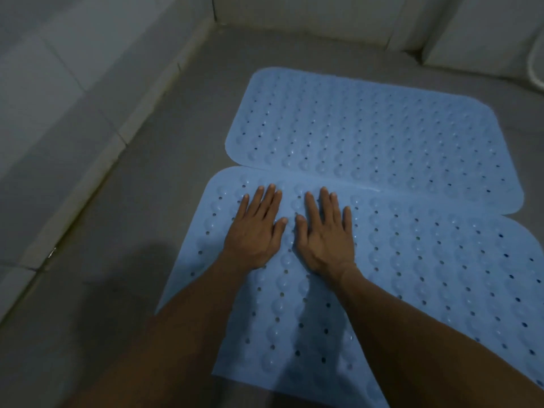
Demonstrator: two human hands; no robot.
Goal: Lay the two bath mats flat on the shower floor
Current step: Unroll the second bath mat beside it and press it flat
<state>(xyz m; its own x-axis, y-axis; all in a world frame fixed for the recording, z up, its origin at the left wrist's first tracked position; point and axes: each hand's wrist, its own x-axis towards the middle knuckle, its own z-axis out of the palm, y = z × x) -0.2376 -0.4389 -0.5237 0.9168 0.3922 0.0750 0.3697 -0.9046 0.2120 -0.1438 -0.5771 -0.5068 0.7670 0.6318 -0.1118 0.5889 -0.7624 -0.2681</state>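
the grey shower floor point(164, 142) fills most of the view, bounded by pale tiled walls point(59, 69) on the left and at the far end, with a dark grout seam running along the foot of the left wall. two light blue bath mats lie spread on it, both dotted with rows of round bumps and small drain holes. the near mat point(412, 275) is the larger in view; it reaches from the bottom edge up to about the middle, and its right side runs out of view. the far mat point(368, 125) lies just beyond it, flat on the floor with rounded corners, and the near mat's far edge overlaps it along a slanted seam. two bare forearms come in from the bottom of the view. the left hand point(256, 228) rests palm down on the near mat close to its far left corner, fingers stretched out and loosely spread, gripping nothing. the right hand point(326, 234) lies flat just beside it, also splayed and empty, the two thumbs nearly touching. a white curved object point(536, 66) shows at the right edge, too cut off to identify.
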